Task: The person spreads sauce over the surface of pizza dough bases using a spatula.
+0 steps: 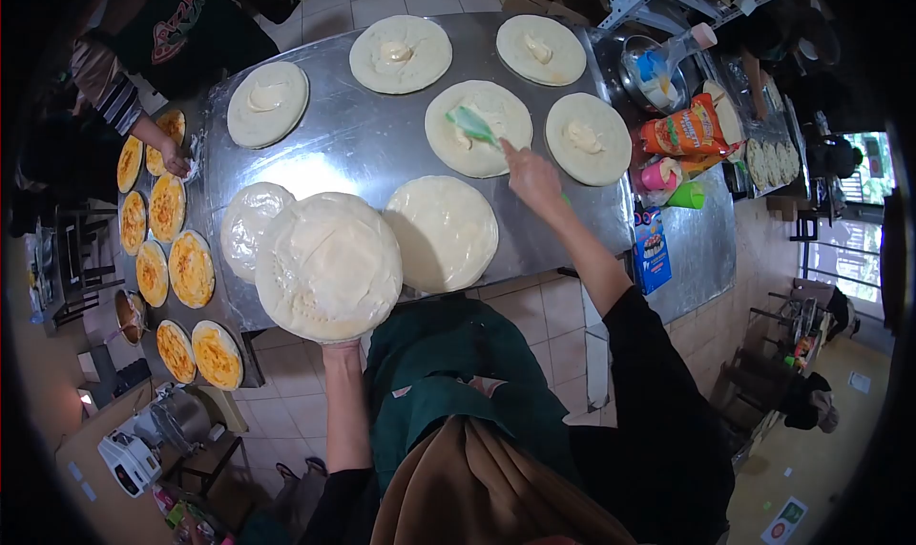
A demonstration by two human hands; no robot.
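Note:
My left hand (341, 347) holds up a round pizza base (329, 268) from beneath, at the table's near edge. Pale cream is spread over the top of that base, and most of the hand is hidden under it. In my right hand (534, 178) is a green spatula (470, 123), its blade touching the cream on another base (496, 156). Beside the held one lie a shiny coated base (444, 235) and a partly covered base (250, 222). Farther back, several bases carry dollops of cream, including one at the right (590, 163).
On the metal table's (334, 130) right stand a steel bowl (630, 63), an orange packet (687, 130) and a blue box (652, 254). Bases with orange topping (191, 268) fill the left side, where a co-worker's hand (175, 157) rests near the edge.

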